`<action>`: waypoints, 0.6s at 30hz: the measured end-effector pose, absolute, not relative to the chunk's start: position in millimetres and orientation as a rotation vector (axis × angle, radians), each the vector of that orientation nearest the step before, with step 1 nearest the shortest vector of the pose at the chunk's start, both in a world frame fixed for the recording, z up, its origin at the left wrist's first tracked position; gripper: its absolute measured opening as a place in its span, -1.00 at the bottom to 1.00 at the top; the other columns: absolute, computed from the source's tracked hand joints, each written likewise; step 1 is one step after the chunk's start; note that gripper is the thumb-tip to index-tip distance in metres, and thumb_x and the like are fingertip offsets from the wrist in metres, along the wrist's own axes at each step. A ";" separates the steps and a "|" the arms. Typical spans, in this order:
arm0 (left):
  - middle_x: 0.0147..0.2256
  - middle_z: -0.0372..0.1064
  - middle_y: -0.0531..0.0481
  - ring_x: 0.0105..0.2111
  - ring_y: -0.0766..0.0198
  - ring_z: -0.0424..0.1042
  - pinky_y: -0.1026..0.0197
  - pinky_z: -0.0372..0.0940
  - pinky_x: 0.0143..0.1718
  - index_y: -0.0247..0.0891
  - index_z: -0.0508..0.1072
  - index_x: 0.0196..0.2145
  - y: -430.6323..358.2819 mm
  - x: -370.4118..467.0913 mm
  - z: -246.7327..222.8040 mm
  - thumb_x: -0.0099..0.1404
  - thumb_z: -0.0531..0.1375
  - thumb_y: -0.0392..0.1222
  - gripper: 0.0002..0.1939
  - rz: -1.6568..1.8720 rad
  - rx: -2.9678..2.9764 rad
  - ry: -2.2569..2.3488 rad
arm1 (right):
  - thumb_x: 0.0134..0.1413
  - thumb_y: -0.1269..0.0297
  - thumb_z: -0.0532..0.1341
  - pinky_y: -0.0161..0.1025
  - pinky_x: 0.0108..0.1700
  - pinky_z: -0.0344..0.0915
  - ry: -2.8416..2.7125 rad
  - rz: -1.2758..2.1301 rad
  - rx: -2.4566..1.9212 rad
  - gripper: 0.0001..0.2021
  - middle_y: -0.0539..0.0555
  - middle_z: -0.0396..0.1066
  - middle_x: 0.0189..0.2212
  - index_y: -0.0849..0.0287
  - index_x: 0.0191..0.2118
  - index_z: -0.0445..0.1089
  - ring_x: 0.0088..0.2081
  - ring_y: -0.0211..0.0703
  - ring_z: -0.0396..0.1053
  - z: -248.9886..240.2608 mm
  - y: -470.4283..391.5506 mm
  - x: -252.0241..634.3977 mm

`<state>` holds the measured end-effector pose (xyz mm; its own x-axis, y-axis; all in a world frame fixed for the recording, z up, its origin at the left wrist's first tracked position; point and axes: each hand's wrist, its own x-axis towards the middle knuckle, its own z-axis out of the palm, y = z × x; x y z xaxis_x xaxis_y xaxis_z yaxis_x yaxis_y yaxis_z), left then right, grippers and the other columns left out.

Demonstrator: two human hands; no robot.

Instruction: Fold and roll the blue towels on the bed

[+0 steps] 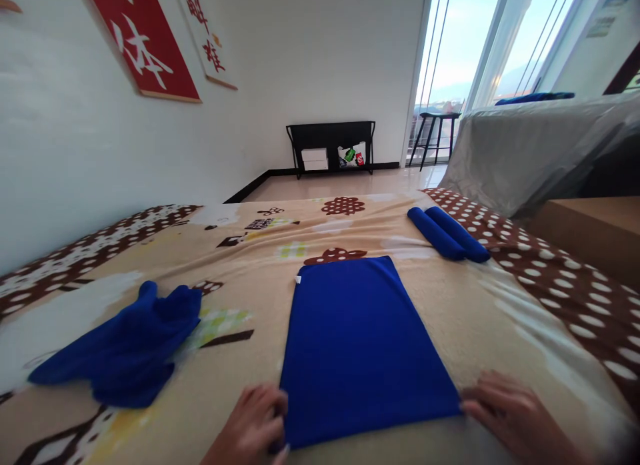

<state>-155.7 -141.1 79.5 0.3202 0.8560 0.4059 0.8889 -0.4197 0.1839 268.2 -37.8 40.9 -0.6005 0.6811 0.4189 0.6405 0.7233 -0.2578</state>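
Observation:
A blue cloth [367,348] lies flat on the patterned blanket [260,251], a small white tag at its far left corner. My left hand [255,421] is closed at the near left edge of this cloth, pinching it. At its near right corner, the fingers of my right hand [505,408] are pressed together on the fabric. Two blue rolls [447,235] rest side by side beyond the cloth to the right. On the left lies a crumpled blue cloth [135,345], touched by neither hand.
Past the blanket's far edge, a black rack [333,141] stands by the wall, and a stool [435,135] is near the window. At right are a sheet-covered piece of furniture [515,145] and a brown box [590,231].

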 end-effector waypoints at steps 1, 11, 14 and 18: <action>-0.23 0.47 -0.09 -0.18 0.12 0.45 0.06 0.36 -0.12 -0.12 0.40 -0.39 -129.6 -140.5 81.4 0.25 0.07 -0.27 -0.86 -0.735 -2.475 -1.716 | 0.25 0.24 0.16 -0.23 -0.23 0.49 -2.349 0.087 -1.058 -0.83 0.01 0.55 -0.34 0.00 -0.23 0.53 -0.30 -0.15 0.53 49.3 -36.1 247.6; 0.31 0.07 0.03 0.29 0.18 0.11 -0.02 0.07 0.22 -0.12 -0.07 0.36 -109.7 -93.5 24.0 0.41 0.00 -0.06 -0.37 -0.299 -2.194 -1.744 | 0.32 0.05 0.03 0.03 0.26 0.14 -2.481 -0.158 -1.139 -0.37 0.09 0.05 0.32 0.07 0.40 -0.12 0.30 -0.04 0.11 13.0 -52.8 163.5; 0.28 0.14 0.01 0.26 0.25 0.15 0.04 -0.15 0.31 -0.19 -0.04 0.36 -143.4 -129.1 15.0 0.39 0.02 -0.08 -0.36 -0.302 -2.073 -1.666 | 0.29 0.01 0.06 0.03 0.30 0.05 -2.438 -0.267 -1.182 -0.31 0.11 0.10 0.30 0.11 0.41 -0.16 0.27 -0.04 0.16 -3.4 -58.2 212.9; 0.19 0.31 -0.07 0.18 0.16 0.27 -0.11 -0.23 0.32 -0.19 0.15 0.29 -125.9 -119.4 33.4 0.39 0.01 -0.10 -0.46 -0.359 -2.075 -1.670 | 0.33 0.06 0.03 0.04 0.32 0.01 -2.417 -0.219 -1.205 -0.49 0.13 0.18 0.26 0.13 0.30 0.17 0.26 -0.04 0.17 20.5 -39.5 197.4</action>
